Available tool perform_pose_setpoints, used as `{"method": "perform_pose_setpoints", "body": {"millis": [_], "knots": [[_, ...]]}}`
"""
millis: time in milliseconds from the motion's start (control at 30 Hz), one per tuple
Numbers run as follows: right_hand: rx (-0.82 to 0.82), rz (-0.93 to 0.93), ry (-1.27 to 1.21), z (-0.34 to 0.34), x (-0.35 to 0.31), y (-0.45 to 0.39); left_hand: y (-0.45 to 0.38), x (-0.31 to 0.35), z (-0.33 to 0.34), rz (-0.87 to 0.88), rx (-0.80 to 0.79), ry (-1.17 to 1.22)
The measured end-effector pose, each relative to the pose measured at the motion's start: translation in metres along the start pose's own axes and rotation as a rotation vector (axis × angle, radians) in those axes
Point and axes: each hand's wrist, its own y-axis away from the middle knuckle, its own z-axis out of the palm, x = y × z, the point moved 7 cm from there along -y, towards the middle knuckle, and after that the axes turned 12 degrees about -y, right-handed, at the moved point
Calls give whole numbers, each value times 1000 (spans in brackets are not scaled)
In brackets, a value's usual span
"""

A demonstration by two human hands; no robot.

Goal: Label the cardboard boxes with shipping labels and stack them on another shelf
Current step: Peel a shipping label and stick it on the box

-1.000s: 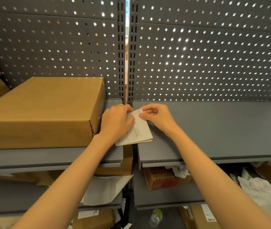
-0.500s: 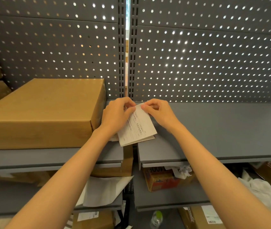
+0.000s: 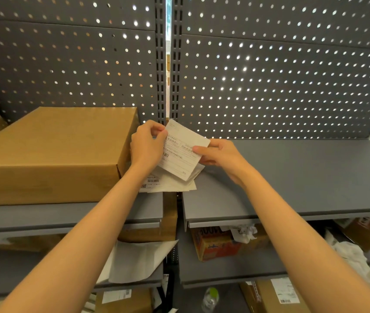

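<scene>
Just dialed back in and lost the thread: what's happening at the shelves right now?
A person is holding a white printed shipping label up with both hands: the left hand pinches its upper left edge, the right hand its right side. More white labels lie in a loose pile underneath on the grey metal shelf. The large brown cardboard box to the left shows no label on the faces in view.
</scene>
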Motion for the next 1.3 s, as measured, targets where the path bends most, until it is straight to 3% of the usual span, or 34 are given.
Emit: {"method": "perform_pose_setpoints", "body": {"millis": [233,467,633,700,800,1000,1167,1300], "knots": [[159,-47,-68,-12,-6,-3,5,-3,7,-40,-59,79],[204,-62,-30,-12,-10,-3,9,-4,8,-55,-92,76],[189,-85,-41,-9,-14,-1,11,13,-1,86,-65,16],[156,-88,-37,-7,-16,-1,10,21,2,138,-124,39],[80,-81,-52,-4,-17,-2,6,24,9,117,-217,142],[79,-100,-120,-9,-15,0,8,22,7,110,-168,164],[122,-177,-138,-12,-25,1,10,31,3,182,-162,78],[113,-198,-159,-8,-29,0,13,49,0,364,-64,-206]]}}
